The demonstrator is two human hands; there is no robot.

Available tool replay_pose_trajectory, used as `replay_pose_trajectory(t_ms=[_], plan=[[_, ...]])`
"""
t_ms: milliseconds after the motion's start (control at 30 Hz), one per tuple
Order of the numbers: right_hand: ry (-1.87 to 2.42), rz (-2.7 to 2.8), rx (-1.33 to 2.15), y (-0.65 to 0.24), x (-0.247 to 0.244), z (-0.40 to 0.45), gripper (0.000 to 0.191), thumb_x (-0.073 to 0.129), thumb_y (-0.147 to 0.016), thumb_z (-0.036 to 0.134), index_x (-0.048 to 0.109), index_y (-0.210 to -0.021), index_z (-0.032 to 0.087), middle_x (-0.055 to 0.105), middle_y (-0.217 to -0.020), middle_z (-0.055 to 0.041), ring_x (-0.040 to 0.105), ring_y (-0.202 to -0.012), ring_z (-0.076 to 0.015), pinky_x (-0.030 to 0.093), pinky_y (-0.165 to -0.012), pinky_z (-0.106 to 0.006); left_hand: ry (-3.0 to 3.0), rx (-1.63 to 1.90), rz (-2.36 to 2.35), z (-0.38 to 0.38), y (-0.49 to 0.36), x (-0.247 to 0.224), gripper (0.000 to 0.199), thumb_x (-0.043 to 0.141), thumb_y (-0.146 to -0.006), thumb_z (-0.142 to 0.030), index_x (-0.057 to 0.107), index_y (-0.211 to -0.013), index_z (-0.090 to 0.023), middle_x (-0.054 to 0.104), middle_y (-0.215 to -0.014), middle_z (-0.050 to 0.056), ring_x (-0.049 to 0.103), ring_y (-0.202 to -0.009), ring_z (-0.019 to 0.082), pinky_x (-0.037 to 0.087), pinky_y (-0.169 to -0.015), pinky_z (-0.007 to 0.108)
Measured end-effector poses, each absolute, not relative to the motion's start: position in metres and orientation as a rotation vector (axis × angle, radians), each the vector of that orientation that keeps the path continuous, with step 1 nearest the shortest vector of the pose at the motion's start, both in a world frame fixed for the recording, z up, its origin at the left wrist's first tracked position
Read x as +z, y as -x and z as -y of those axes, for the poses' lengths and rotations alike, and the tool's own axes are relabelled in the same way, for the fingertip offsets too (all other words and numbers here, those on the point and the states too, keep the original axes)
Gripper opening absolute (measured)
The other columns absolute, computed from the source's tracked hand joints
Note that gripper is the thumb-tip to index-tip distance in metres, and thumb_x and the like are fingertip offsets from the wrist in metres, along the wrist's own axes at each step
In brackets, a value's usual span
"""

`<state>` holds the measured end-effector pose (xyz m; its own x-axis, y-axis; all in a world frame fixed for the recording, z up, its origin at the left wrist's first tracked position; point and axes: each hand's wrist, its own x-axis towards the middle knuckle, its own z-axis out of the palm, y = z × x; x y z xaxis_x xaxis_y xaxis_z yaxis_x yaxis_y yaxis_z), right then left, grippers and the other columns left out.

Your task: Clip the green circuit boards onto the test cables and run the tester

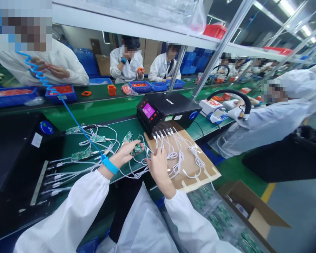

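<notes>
My left hand (127, 151), with a blue wrist strap (110, 164) on its wrist, is closed around a green circuit board (137, 148). Another green board (127, 137) shows just behind its fingers. To the right, my right hand (158, 164) has its fingers bent together at a white cable (149, 151) near the edge of the cardboard sheet; its fingertips are partly hidden. Several circuit boards (81, 155) with white cables plugged in lie on the green bench to the left. A black tester (168, 110) with a lit purple screen stands behind my hands, white cables (177, 158) running from its front.
A second black box (18, 154) with cables stands at the left. The cardboard sheet (200, 172) lies at the right, above bagged circuit boards (221, 218). An open carton (252, 207) sits lower right. Co-workers sit across the line beside blue bins (140, 86); a coiled blue cord (68, 109) crosses the bench.
</notes>
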<state>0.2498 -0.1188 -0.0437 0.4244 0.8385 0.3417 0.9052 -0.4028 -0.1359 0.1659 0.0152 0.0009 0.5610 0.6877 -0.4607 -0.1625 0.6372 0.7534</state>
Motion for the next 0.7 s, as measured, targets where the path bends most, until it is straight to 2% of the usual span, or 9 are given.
replay_pose_trajectory(t_ms=[200, 400, 567, 700], plan=[[2.333, 1.53, -0.379, -0.255, -0.047, 0.12, 0.019, 0.059, -0.093, 0.012, 0.075, -0.083, 0.017, 0.062, -0.099, -0.0161, 0.055, -0.097, -0.0308, 0.049, -0.085, -0.044, -0.694, 0.538, -0.864, -0.012, -0.168, 0.001, 0.02, 0.055, -0.085, 0.005, 0.069, -0.076, -0.007, 0.074, -0.074, 0.014, 0.075, -0.071, 0.02, 0.064, -0.077, 0.032], [2.149, 1.339, -0.442, -0.255, -0.049, 0.128, 0.02, 0.051, -0.098, 0.014, 0.07, -0.092, 0.017, 0.061, -0.097, -0.013, 0.055, -0.093, -0.0275, 0.049, -0.08, -0.04, -0.8, 0.525, -0.827, -0.01, -0.17, 0.002, 0.019, 0.059, -0.09, -0.004, 0.074, -0.078, -0.006, 0.078, -0.081, 0.017, 0.076, -0.073, 0.02, 0.061, -0.072, 0.028], [1.916, 1.255, -0.383, -0.261, -0.044, 0.135, 0.014, 0.053, -0.1, 0.019, 0.065, -0.093, 0.019, 0.066, -0.092, -0.0089, 0.057, -0.092, -0.0254, 0.049, -0.082, -0.039, -0.844, 0.557, -0.794, -0.011, -0.173, -0.002, 0.002, 0.074, -0.081, -0.009, 0.074, -0.079, -0.009, 0.079, -0.086, 0.016, 0.077, -0.082, 0.024, 0.062, -0.081, 0.033], [1.768, 1.155, -0.215, -0.261, -0.044, 0.141, 0.012, 0.056, -0.101, 0.024, 0.067, -0.101, 0.019, 0.068, -0.089, -0.0054, 0.061, -0.082, -0.0205, 0.052, -0.078, -0.035, -0.849, 0.595, -0.781, -0.012, -0.179, -0.008, 0.009, 0.079, -0.081, -0.017, 0.074, -0.084, -0.009, 0.079, -0.092, 0.016, 0.077, -0.083, 0.023, 0.061, -0.081, 0.034]])
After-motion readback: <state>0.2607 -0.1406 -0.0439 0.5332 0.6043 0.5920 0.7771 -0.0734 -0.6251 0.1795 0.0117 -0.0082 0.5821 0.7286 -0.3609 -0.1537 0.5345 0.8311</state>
